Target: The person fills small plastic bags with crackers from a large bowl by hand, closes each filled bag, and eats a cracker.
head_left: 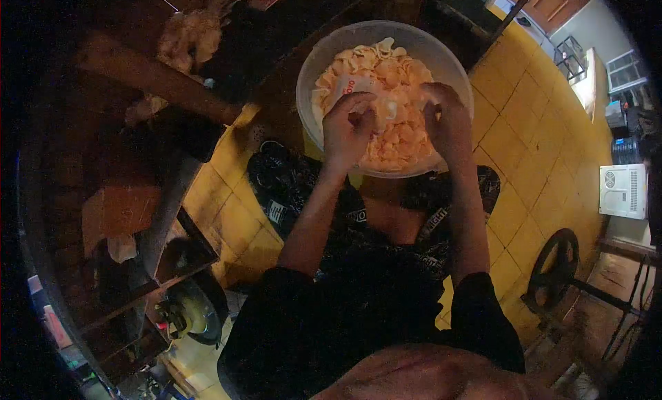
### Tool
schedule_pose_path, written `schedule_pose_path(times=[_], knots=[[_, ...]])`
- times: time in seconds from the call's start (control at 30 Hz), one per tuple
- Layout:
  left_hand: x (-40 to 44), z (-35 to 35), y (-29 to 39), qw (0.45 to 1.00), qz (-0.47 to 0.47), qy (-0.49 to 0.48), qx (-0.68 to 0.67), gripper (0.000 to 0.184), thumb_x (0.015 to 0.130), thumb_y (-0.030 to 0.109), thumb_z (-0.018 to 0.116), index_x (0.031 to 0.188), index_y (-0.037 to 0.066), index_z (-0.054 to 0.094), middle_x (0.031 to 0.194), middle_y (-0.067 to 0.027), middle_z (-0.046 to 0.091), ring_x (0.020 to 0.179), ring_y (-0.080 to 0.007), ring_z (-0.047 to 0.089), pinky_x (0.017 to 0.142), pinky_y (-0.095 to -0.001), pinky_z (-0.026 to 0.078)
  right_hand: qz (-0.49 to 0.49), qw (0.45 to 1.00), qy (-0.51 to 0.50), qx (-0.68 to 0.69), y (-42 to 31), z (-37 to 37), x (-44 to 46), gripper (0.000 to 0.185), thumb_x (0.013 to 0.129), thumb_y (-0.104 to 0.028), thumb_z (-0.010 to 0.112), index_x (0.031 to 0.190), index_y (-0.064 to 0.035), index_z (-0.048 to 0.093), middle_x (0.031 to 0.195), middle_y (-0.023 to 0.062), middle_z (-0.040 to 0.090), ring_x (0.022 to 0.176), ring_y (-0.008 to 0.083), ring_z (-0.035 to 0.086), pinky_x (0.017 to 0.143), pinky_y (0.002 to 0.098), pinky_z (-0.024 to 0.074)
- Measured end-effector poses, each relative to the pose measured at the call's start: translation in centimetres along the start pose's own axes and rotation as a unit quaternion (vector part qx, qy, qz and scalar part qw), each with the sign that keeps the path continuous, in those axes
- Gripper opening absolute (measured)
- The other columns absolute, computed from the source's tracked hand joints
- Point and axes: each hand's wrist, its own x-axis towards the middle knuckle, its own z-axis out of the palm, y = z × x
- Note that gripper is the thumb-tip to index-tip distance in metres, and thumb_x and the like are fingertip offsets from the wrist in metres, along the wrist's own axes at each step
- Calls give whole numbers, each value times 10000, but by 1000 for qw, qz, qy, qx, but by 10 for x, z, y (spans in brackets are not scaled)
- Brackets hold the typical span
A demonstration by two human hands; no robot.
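Observation:
A large translucent plastic tub [308, 76] full of pale orange chips [400, 141] stands in front of my lap. Over the chips lies a clear plastic bag [354, 85] with red lettering, and a bright glare shows on the plastic between my hands. My left hand [347, 132] is closed, thumb and fingers pinching the bag near its printed part. On the other side, my right hand [448, 121] is also pinched, apparently on the bag's opposite edge. The plastic is see-through, so its exact outline is hard to make out.
Yellow floor tiles [520, 117] surround the tub. At left stand dark wooden furniture [158, 76] and a cardboard-coloured box [121, 210]. To the right are a white appliance [623, 190] and a dark wheel on a metal frame [555, 269].

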Motion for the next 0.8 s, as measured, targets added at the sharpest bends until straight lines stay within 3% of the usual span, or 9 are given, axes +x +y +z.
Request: schedule_pose_path(times=[0.07,0.1,0.17,0.3,0.37,0.47,0.57,0.7,0.8], knots=[[-1,1,-2,998,50,23,29,221,927,18,583,1145,29,615,859,-92,665,630,-135,650,579,-279,519,-120,990,19,-64,4,6,-4,188,940,-31,578,1118,-28,640,1027,90,684,842,173,676,677,296,553],[0,1,-4,998,50,22,28,221,927,18,583,1145,29,615,859,-92,665,630,-135,650,579,-279,519,-120,990,20,-65,-2,7,-6,188,940,-31,578,1118,-28,640,1027,90,684,842,173,676,677,296,553],[1,1,-8,991,89,36,92,222,926,11,579,1144,27,620,879,-100,669,650,-153,664,602,-291,529,15,993,-70,90,-15,12,-10,172,911,-91,617,1056,-12,665,974,165,711,785,254,714,719,339,573],[-2,2,12,985,129,25,112,235,926,1,568,1152,27,629,902,-110,685,691,-151,679,615,-299,542,-18,989,-90,113,-11,27,-12,159,892,-117,671,1021,-25,678,956,170,715,806,257,719,712,335,570],[-2,1,11,998,32,-63,4,259,926,8,588,1182,25,624,992,-122,692,710,-148,686,610,-290,549,-43,992,-98,61,-20,28,-12,177,863,-133,718,1003,-36,671,875,166,712,784,266,714,685,336,567],[-1,2,10,996,-16,-88,0,238,935,27,605,1170,24,644,1027,-112,700,704,-131,684,588,-272,543,-38,997,-67,17,-8,36,-15,232,822,-168,766,991,-51,659,895,164,699,737,282,703,667,350,557],[-4,3,15,996,56,-40,60,193,941,18,597,1119,17,672,1026,-102,701,707,-129,685,574,-260,542,-25,990,-41,-129,-22,31,-16,264,808,-186,776,990,-52,641,940,162,683,686,305,688,669,373,549],[-6,0,14,997,60,-11,36,193,938,-24,560,1070,17,695,1023,-97,701,711,-127,676,592,-257,546,-75,996,-19,-52,-11,36,-18,250,821,-184,759,989,-46,634,987,159,672,682,311,683,678,383,544],[-7,0,9,998,50,-20,-30,236,921,-62,541,1084,17,692,1071,-96,690,706,-123,657,595,-253,541,3,998,-62,23,-18,32,-20,238,825,-157,742,998,-36,632,957,161,672,709,305,686,664,384,544]])
